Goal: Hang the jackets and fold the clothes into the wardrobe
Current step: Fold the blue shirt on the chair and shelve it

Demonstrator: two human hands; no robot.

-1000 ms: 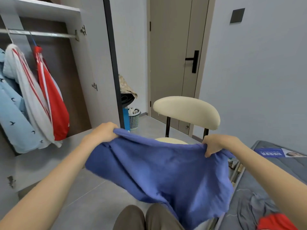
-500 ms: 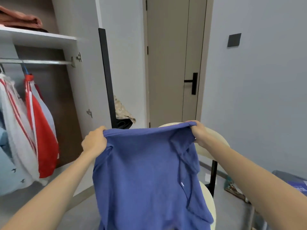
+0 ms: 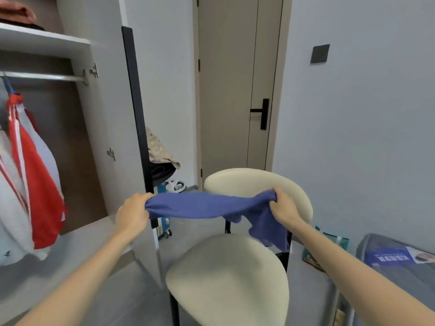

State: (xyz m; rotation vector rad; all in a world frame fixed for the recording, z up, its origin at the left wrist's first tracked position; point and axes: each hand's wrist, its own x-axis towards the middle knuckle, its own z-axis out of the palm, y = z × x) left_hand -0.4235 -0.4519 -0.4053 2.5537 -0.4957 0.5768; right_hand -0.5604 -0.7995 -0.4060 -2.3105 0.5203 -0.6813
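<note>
A blue garment (image 3: 207,205) stretches as a flat band between my two hands, above the cream chair seat (image 3: 226,278). My left hand (image 3: 131,214) grips its left end, fingers curled round the cloth. My right hand (image 3: 283,205) grips the right end, where a loose part of the cloth hangs down toward the chair. To the left stands the open wardrobe (image 3: 44,43) with a hanging rail (image 3: 47,76). A red and white jacket (image 3: 35,184) hangs from the rail, with other pale jackets beside it at the frame's left edge.
The wardrobe's open door (image 3: 138,137) with a dark edge stands just behind my left hand. A closed door (image 3: 237,90) is straight ahead. Clothes and a small basket (image 3: 175,185) sit by the wall. A grey mattress (image 3: 400,267) with a blue packet lies at right.
The garment, held up and hanging full length half a second ago, now lies as a narrow horizontal band. Both hands have dropped lower and my view has tilted down onto the chair.
</note>
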